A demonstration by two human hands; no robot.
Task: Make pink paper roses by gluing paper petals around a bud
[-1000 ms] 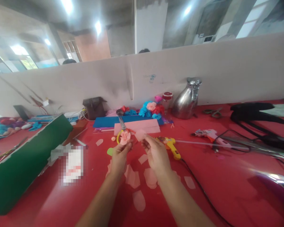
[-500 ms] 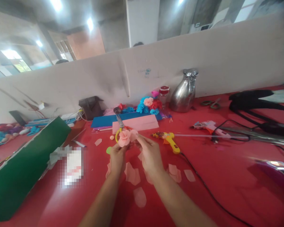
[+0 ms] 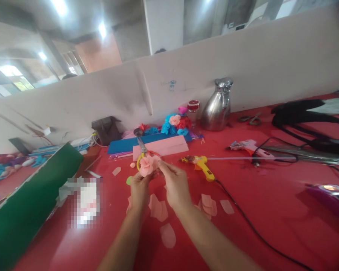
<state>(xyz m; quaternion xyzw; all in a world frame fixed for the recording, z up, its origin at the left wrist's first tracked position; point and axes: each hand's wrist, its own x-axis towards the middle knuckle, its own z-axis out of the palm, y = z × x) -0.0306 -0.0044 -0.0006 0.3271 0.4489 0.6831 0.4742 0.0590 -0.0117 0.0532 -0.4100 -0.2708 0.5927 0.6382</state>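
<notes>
A pink paper flower (image 3: 146, 166) is pinched at its base by my left hand (image 3: 139, 188). My right hand (image 3: 176, 184) is closed on a pink paper petal (image 3: 156, 162) at the flower's right side; whether the petal is joined to the flower I cannot tell. Loose pink petals (image 3: 159, 208) lie on the red table under and around my hands, with one single petal (image 3: 168, 235) nearer to me. Just behind the flower are scissors (image 3: 142, 146) with a yellow handle, partly hidden by it. To the right of my right hand rests a yellow glue gun (image 3: 202, 165), its black cord trailing towards me.
Folded pink paper (image 3: 169, 146) and blue paper (image 3: 121, 146) lie behind my hands, with finished paper flowers (image 3: 176, 122) beyond. A steel jug (image 3: 217, 107) stands by the partition. A pink glue gun (image 3: 247, 148) is at right, a green board (image 3: 36, 195) at left.
The view has shifted slightly, so the table's things sit a little differently in it. My right fingers have moved slightly at the petal; both hands keep their hold.
</notes>
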